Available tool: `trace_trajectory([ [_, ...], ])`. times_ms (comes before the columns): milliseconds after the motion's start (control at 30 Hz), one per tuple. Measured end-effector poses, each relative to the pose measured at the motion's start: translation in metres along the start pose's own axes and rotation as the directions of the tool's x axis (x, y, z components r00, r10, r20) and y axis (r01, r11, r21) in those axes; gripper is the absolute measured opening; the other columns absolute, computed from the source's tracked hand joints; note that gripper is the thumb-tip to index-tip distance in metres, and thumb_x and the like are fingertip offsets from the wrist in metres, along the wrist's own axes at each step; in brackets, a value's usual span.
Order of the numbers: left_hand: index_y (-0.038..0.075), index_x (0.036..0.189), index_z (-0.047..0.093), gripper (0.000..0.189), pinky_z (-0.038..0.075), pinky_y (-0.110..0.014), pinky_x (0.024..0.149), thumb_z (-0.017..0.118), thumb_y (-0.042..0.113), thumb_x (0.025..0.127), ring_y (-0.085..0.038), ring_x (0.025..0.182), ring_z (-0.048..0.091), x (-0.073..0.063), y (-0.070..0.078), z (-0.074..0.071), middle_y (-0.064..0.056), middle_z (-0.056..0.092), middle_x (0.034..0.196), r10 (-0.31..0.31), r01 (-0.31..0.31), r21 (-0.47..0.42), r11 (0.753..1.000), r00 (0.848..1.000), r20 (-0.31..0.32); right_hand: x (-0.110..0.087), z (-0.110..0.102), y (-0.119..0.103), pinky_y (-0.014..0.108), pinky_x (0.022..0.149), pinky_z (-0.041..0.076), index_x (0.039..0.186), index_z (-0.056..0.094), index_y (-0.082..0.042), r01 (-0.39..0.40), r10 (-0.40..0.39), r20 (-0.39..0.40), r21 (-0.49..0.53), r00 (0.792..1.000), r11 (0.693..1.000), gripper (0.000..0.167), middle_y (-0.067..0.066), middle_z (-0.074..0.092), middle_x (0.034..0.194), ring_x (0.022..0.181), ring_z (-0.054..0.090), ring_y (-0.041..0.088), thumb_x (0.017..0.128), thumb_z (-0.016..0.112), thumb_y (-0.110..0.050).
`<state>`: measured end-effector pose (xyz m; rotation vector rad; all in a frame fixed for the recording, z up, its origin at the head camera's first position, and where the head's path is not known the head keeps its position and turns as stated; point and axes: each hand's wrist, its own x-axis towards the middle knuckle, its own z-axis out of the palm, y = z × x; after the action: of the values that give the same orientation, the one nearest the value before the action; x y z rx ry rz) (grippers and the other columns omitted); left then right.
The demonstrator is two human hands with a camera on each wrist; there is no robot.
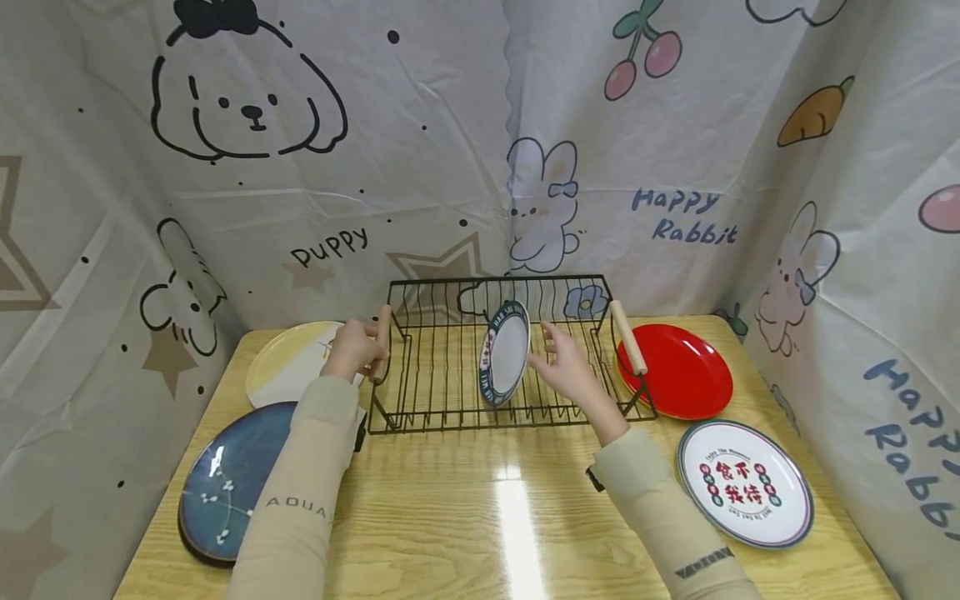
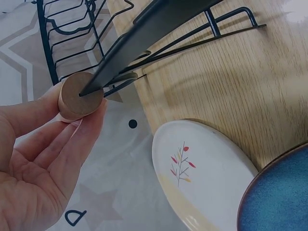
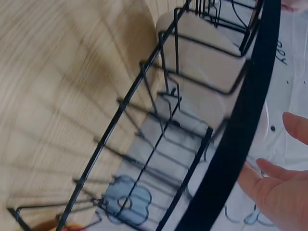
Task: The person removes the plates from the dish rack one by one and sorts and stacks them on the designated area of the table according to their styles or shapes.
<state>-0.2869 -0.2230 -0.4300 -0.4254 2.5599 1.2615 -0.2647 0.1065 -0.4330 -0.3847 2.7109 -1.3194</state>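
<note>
A black wire dish rack (image 1: 495, 278) with wooden side handles stands at the table's back. My left hand (image 1: 351, 350) grips its left wooden handle (image 1: 383, 342); the left wrist view shows thumb and fingers around the handle's end (image 2: 81, 96). Inside the rack, near the middle, a white plate with a dark green patterned rim (image 1: 510, 354) stands on edge, tilted slightly. Just right of it is my right hand (image 1: 567, 367), fingers spread and apart from one another. Whether a fingertip touches the plate's edge I cannot tell. In the right wrist view the plate's pale back (image 3: 202, 62) shows behind the wires.
On the left lie a yellow-and-white plate (image 1: 281, 367) and a dark blue plate (image 1: 232, 467) with white blossoms. A red plate (image 1: 678, 371) and a white plate with red characters (image 1: 750, 492) lie on the right. A patterned curtain (image 1: 435, 167) encloses the wooden table (image 1: 427, 517).
</note>
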Motion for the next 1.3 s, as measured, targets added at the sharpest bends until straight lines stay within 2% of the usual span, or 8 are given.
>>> trace_trajectory([
  [233, -0.003, 0.135, 0.042, 0.052, 0.057, -0.036, 0.060, 0.059, 0.002, 0.086, -0.033, 0.083, 0.063, -0.004, 0.002, 0.001, -0.027, 0.053, 0.114, 0.000, 0.000, -0.009, 1.000, 1.000, -0.012, 0.010, 0.016, -0.008, 0.042, 0.084, 0.051, 0.142, 0.025, 0.003, -0.055, 0.055, 0.005, 0.079, 0.998, 0.995, 0.066, 0.027, 0.044, 0.127, 0.109, 0.052, 0.040, 0.089, 0.059, -0.017],
  [367, -0.003, 0.135, 0.041, 0.052, 0.057, -0.036, 0.059, 0.059, 0.001, 0.087, -0.034, 0.084, 0.062, -0.004, 0.003, 0.002, -0.026, 0.053, 0.114, -0.004, 0.004, -0.021, 1.000, 1.000, -0.010, 0.014, 0.022, -0.007, 0.038, 0.078, 0.054, 0.142, 0.025, 0.002, -0.099, 0.099, -0.007, 0.065, 0.995, 0.993, 0.065, 0.026, 0.047, 0.123, 0.105, 0.055, 0.037, 0.090, 0.058, -0.018],
  [500, -0.003, 0.136, 0.040, 0.052, 0.057, -0.035, 0.058, 0.059, 0.001, 0.087, -0.037, 0.087, 0.061, -0.003, 0.004, 0.002, -0.026, 0.052, 0.114, -0.004, 0.004, -0.032, 0.999, 1.000, -0.008, 0.017, 0.027, -0.008, 0.040, 0.081, 0.053, 0.142, 0.024, 0.000, -0.142, 0.143, -0.019, 0.042, 0.990, 0.989, 0.066, 0.025, 0.046, 0.126, 0.109, 0.052, 0.037, 0.090, 0.058, -0.018],
  [700, -0.003, 0.137, 0.039, 0.053, 0.057, -0.034, 0.056, 0.058, 0.001, 0.087, -0.037, 0.088, 0.061, -0.003, 0.005, 0.001, -0.027, 0.052, 0.115, -0.009, 0.009, -0.038, 0.999, 1.000, -0.007, 0.021, 0.034, -0.011, 0.039, 0.078, 0.054, 0.142, 0.025, 0.000, -0.180, 0.181, -0.031, 0.037, 0.983, 0.983, 0.062, 0.027, 0.045, 0.129, 0.109, 0.052, 0.038, 0.090, 0.057, -0.014],
  [933, -0.002, 0.136, 0.041, 0.053, 0.057, -0.034, 0.057, 0.059, 0.001, 0.087, -0.030, 0.079, 0.062, -0.002, 0.003, 0.000, -0.026, 0.053, 0.114, -0.012, 0.012, -0.028, 1.000, 1.000, -0.006, 0.023, 0.039, -0.011, 0.040, 0.070, 0.056, 0.142, 0.022, 0.002, -0.176, 0.176, -0.066, 0.011, 0.982, 0.984, 0.070, 0.032, 0.048, 0.123, 0.101, 0.056, 0.042, 0.080, 0.054, 0.003],
  [1033, -0.003, 0.136, 0.040, 0.054, 0.057, -0.034, 0.059, 0.059, 0.001, 0.086, -0.031, 0.081, 0.062, -0.002, 0.003, -0.001, -0.026, 0.052, 0.115, -0.012, 0.012, -0.023, 1.000, 1.000, -0.001, 0.024, 0.041, -0.009, 0.038, 0.067, 0.056, 0.142, 0.021, 0.003, -0.169, 0.168, -0.074, -0.007, 0.983, 0.986, 0.073, 0.032, 0.050, 0.121, 0.098, 0.058, 0.040, 0.076, 0.052, 0.007],
  [1300, -0.003, 0.137, 0.038, 0.054, 0.057, -0.036, 0.059, 0.058, 0.001, 0.087, -0.037, 0.090, 0.061, -0.006, 0.003, 0.001, -0.027, 0.051, 0.116, -0.010, 0.009, -0.044, 0.999, 1.000, -0.006, 0.024, 0.043, -0.009, 0.036, 0.064, 0.057, 0.141, 0.024, 0.004, -0.154, 0.155, -0.095, 0.017, 0.983, 0.988, 0.071, 0.033, 0.049, 0.120, 0.098, 0.058, 0.042, 0.076, 0.051, 0.010],
])
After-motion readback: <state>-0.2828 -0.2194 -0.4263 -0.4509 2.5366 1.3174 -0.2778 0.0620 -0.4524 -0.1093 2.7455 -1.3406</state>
